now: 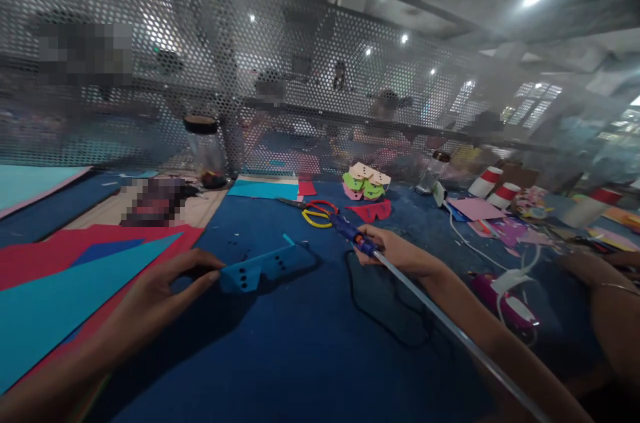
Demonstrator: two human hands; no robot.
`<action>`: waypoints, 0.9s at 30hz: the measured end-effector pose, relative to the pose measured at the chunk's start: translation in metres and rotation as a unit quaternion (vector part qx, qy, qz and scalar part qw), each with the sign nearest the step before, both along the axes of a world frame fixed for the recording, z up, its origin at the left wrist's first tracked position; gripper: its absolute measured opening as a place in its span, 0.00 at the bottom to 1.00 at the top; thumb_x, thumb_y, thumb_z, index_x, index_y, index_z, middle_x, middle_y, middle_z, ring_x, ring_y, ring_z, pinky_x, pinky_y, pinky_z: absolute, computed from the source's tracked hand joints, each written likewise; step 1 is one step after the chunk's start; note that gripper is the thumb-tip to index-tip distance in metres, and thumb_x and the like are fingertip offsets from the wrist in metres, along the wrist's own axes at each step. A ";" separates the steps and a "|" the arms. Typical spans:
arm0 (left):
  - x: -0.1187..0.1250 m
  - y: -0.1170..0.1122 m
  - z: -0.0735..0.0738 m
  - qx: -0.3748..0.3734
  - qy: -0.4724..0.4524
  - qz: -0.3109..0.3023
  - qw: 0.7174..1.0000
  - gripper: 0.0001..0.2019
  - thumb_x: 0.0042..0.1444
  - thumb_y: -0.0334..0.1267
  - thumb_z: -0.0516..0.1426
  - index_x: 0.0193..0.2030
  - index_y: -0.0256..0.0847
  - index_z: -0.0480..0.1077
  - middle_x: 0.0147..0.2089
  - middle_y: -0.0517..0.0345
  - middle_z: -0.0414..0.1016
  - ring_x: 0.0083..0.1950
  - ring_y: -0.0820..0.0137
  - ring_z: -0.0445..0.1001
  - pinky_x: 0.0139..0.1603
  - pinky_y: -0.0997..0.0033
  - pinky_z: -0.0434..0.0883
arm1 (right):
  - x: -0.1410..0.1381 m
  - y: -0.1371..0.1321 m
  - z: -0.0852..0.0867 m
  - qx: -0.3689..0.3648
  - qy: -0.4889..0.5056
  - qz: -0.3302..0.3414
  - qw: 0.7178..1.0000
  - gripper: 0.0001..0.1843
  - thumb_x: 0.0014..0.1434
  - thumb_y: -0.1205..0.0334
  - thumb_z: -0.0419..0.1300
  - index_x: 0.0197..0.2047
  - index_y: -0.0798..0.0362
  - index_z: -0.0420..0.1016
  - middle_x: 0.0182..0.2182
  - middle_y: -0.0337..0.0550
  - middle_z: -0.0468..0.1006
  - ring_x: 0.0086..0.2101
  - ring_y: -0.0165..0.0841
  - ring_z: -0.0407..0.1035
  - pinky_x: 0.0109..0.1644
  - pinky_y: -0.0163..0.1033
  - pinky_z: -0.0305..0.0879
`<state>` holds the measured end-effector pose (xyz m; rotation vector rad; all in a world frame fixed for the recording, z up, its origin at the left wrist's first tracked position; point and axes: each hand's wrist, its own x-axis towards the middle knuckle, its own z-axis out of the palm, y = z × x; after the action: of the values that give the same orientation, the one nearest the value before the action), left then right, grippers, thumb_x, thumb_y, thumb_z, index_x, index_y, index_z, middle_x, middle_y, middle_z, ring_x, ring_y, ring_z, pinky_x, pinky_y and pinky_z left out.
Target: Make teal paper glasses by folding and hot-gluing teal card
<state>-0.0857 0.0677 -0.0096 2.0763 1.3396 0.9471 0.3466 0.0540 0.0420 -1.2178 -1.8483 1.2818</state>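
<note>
My left hand [163,293] pinches the near end of a blue paper strip with dark punched dots [263,266], which lies on the dark blue sheet [300,349]. My right hand [395,251] is closed round a blue glue gun [353,233]. A long clear glue stick [450,326] runs back from the gun over my forearm. The gun's nozzle points toward the red and yellow scissors [317,211].
Red, teal and blue paper sheets [65,276] lie at the left. Folded paper pieces [367,183], two glass jars [206,151], red-rimmed paper cups [493,186] and a black cord [380,316] lie around. Another person's arm [613,306] rests at the right near a pink glue gun [505,303]. A perforated metal screen [280,63] closes the back.
</note>
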 end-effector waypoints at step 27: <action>0.005 -0.001 0.003 0.007 0.024 -0.014 1.000 0.16 0.62 0.55 0.59 0.40 0.45 0.78 0.41 0.54 0.81 0.44 0.60 0.79 0.44 0.66 0.75 | -0.002 -0.017 -0.003 -0.119 0.257 0.116 0.952 0.27 0.61 0.45 0.69 0.56 0.54 0.75 0.40 0.47 0.79 0.35 0.33 0.74 0.42 0.39 0.68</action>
<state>-0.0812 0.0668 -0.0070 2.1353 1.3266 0.9033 0.3442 0.0365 0.0389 -0.6876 -1.5099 1.7929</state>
